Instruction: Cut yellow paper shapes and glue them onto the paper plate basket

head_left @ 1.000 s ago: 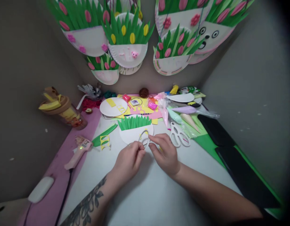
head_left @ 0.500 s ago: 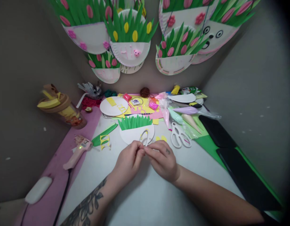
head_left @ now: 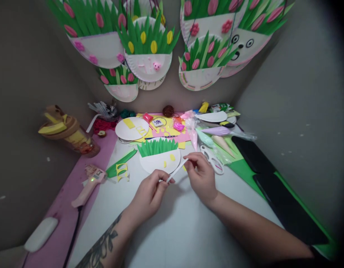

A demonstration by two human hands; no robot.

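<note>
A thin white strip [head_left: 177,170], probably paper, stretches slantwise between my two hands. My left hand [head_left: 153,191] pinches its lower end between thumb and fingers. The upper end is in the closed fingers of my right hand [head_left: 201,176]. Just beyond lies a white paper plate [head_left: 152,162] with a green paper grass fringe [head_left: 158,147] across its upper half. Two small yellow pieces [head_left: 172,158] rest on the plate's white lower part. White-handled scissors [head_left: 213,160] lie right behind my right hand.
At the left are a pink glue gun [head_left: 89,184] with a lit green light, a green paper strip [head_left: 121,163] and a yellow cut-out scrap [head_left: 122,172]. A lidded cup [head_left: 74,136] stands farther back. Piping bags [head_left: 205,137] and black slabs [head_left: 286,208] lie right. Decorated plates [head_left: 148,67] hang on the wall.
My hands have moved apart, the right one going right and slightly up. The white strip, bent into a loop before, is now drawn out straight. The view has shifted slightly.
</note>
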